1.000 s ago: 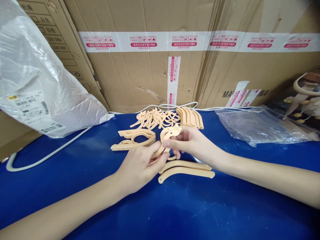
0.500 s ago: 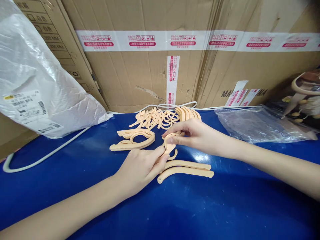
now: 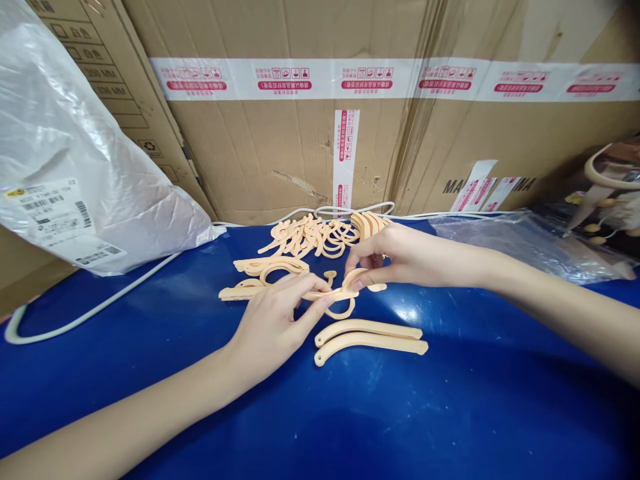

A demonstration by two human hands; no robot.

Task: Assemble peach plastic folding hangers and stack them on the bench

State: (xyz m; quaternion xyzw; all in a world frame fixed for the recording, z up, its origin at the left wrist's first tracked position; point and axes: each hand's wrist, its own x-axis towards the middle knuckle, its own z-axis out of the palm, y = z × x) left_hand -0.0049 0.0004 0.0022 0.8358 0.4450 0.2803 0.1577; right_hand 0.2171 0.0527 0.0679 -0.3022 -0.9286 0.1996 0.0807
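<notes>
Head view: left fingers (image 3: pixel 311 283), right fingers (image 3: pixel 373 275) tight on beige pieces (image 3: pixel 345 293), carton (image 3: pixel 260 153) behind pile (image 3: pixel 311 232)

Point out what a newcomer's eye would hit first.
Probably the left hand and right hand, meeting at a pale curved part above the blue tabletop, mid-picture. Then the shiny white parcel bag at the left edge, and the red-and-white tape running across the cardboard behind.

Slim beige strip (image 3: pixel 340 294) held roughly level, left end covered. Curved beige piece (image 3: pixel 354 274), same smooth finish, sits against its right end, angled upward and partly hidden; can't tell if the two are joined.
</notes>
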